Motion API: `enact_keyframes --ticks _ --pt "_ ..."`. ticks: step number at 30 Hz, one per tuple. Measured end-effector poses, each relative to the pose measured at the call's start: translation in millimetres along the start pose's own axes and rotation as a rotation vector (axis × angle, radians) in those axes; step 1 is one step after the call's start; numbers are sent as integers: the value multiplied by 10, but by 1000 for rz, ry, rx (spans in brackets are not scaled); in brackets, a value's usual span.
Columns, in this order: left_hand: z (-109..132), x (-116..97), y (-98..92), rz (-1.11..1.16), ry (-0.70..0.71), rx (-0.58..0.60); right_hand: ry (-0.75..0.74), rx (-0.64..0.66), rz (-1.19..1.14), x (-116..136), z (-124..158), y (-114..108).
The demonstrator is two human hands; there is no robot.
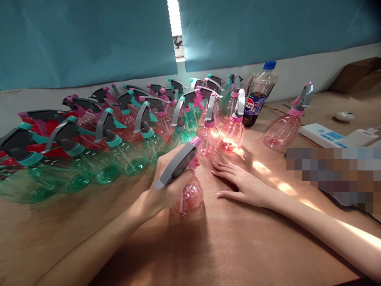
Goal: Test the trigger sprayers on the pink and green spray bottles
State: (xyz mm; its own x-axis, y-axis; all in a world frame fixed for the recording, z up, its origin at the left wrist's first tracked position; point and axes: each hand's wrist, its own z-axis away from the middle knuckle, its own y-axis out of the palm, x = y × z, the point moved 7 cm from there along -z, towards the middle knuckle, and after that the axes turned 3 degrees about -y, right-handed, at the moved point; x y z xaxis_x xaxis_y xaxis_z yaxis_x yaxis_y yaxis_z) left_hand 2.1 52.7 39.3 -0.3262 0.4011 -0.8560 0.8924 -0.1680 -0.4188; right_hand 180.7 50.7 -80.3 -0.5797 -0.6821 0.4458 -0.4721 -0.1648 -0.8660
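My left hand point(169, 186) is wrapped round the neck of a pink spray bottle point(190, 196) with a grey and pink trigger head. The bottle stands on the wooden table point(238, 246), its nozzle pointing away from me. Flat on the tabletop to the right lies my right hand point(238, 182), fingers spread and holding nothing. Just beyond it stand two more pink spray bottles, one nearer the middle point(207, 147) and one beside it point(232, 133). A row of green spray bottles point(131, 159) reaches away to the left of my left hand.
Several more pink and green spray bottles crowd the back left. Behind stands a cola bottle point(256, 99) with a blue cap. One pink spray bottle point(281, 129) stands apart at right, near a white power strip point(324, 135) and a small white object point(344, 116). A cardboard box point(354, 75) is farther back.
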Motion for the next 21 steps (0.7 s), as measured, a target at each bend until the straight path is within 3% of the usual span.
enact_keyframes --ticks 21 --pt "38 109 91 52 26 -74 -31 -43 -84 121 -25 -110"
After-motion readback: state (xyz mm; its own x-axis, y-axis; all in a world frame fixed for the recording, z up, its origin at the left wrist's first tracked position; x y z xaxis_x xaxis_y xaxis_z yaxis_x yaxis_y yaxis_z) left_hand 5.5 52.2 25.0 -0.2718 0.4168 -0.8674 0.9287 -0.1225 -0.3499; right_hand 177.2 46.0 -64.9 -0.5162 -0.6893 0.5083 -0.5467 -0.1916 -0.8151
